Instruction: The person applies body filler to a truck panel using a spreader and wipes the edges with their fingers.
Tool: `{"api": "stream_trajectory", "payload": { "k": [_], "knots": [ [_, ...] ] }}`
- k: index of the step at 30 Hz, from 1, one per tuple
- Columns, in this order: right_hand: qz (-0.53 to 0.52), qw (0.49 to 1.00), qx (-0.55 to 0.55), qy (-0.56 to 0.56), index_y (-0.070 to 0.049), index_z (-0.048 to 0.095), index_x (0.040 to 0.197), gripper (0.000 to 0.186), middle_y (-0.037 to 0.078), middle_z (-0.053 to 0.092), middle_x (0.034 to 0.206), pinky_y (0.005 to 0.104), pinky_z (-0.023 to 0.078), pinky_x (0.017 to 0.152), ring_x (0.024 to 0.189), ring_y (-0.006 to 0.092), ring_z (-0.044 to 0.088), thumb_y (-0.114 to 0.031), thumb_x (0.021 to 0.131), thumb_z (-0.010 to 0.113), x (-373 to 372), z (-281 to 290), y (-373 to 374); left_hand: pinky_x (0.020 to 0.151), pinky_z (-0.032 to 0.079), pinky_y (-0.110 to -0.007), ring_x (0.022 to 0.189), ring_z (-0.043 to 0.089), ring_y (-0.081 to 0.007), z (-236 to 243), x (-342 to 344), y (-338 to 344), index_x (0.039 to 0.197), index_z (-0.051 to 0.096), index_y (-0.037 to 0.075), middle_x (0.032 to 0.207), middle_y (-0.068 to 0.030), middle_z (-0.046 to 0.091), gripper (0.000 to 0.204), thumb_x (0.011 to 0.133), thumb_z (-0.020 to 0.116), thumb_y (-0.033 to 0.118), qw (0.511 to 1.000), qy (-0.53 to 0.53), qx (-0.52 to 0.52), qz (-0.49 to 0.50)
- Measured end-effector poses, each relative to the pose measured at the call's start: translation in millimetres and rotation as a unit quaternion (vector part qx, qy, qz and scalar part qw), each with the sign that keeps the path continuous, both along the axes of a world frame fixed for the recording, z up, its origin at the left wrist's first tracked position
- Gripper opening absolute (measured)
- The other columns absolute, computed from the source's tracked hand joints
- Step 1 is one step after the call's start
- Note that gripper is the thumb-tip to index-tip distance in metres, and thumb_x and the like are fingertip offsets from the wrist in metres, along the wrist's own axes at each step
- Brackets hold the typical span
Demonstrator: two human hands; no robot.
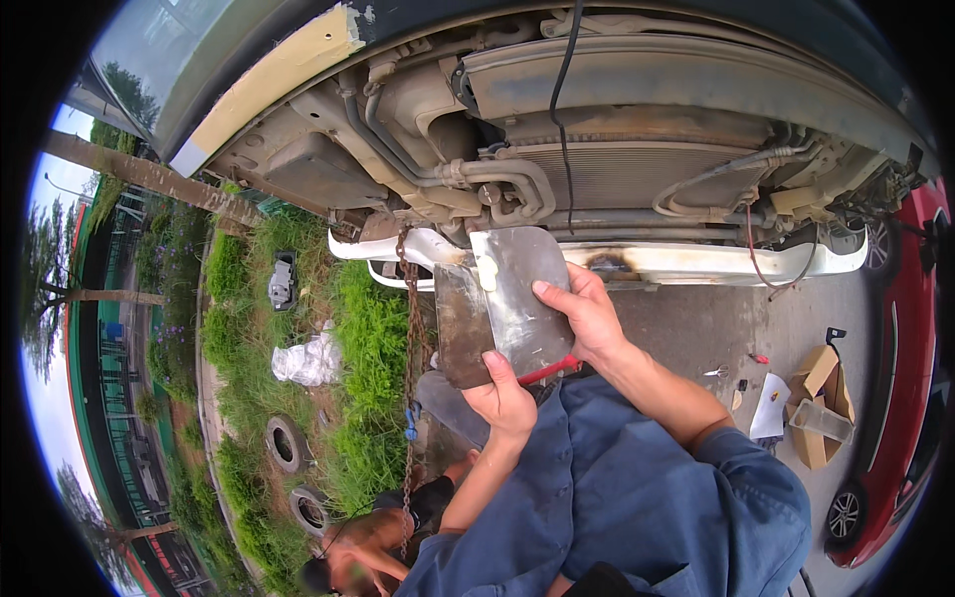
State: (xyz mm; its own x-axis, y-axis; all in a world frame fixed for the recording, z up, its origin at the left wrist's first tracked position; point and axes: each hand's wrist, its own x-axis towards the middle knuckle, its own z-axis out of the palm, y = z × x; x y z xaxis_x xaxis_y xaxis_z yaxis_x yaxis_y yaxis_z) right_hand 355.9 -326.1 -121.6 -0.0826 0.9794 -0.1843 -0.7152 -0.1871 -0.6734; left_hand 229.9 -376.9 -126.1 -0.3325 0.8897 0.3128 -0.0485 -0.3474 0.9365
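Plate work: Viewed from my remote post, two flat metal plates, apparently overlapped, are up in the hands at the centre of the frame; I judge this a handling stage, with neither visibly fastened to the vehicle. How much remains does not show.
Roadside, left: Two tyres lie by the grass, below a crumpled whitish bag.
Co-worker, lower left: A person is low down beside a hanging rusty chain with a blue hook.
Dark plate, centre: The brownish dark plate sits just above the left hand, whose thumb presses its lower edge; I cannot see the fingers beneath.
Shiny plate, centre: The shiny plate, with a pale smear along its left edge, reaches leftward from the right hand, which pinches its right side, thumb on top, fingers largely hidden.
White bar, behind: A white bar crosses below the vehicle's exposed front; whether the plates touch it, I cannot tell.
Pavement, right: A cardboard box lies near a red car.
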Motion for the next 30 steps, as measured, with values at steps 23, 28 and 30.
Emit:
{"api": "stream_trajectory", "payload": {
  "k": [23, 28, 30],
  "knots": [
    [-0.224, 0.972, 0.015, -0.072, -0.003, 0.057, 0.118, 0.026, 0.006, 0.065, 0.112, 0.0302, 0.046, 0.091, 0.101, 0.0143, 0.061, -0.005, 0.092, 0.061, 47.2, -9.9, -1.6, 0.092, 0.049, -0.035, 0.103, 0.062, -0.0203, 24.8, -52.6, 15.1, 0.123, 0.052, 0.000, 0.115, -0.0098, 0.063, 0.037, 0.087, 0.062, 0.000, 0.942, -0.308, -0.136, -0.019],
    [-0.187, 0.975, 0.081, -0.088, -0.002, 0.053, 0.124, 0.030, 0.006, 0.062, 0.120, 0.0297, 0.043, 0.096, 0.108, 0.0136, 0.058, -0.005, 0.094, 0.059, 26.3, -0.3, -3.9, 0.095, 0.047, -0.034, 0.107, 0.060, -0.0192, 25.3, -29.7, 13.5, 0.124, 0.052, 0.001, 0.119, -0.0102, 0.061, 0.038, 0.088, 0.064, -0.002, 0.961, -0.260, -0.089, 0.005],
    [-0.180, 0.972, 0.116, -0.094, -0.001, 0.051, 0.125, 0.030, 0.006, 0.061, 0.122, 0.0295, 0.042, 0.097, 0.110, 0.0127, 0.056, -0.006, 0.096, 0.058, 19.6, 3.2, -3.7, 0.095, 0.047, -0.034, 0.108, 0.060, -0.0194, 26.3, -28.2, 14.1, 0.124, 0.051, 0.001, 0.120, -0.0103, 0.061, 0.038, 0.089, 0.063, -0.002, 0.960, -0.265, -0.087, -0.001]
  ]
}}
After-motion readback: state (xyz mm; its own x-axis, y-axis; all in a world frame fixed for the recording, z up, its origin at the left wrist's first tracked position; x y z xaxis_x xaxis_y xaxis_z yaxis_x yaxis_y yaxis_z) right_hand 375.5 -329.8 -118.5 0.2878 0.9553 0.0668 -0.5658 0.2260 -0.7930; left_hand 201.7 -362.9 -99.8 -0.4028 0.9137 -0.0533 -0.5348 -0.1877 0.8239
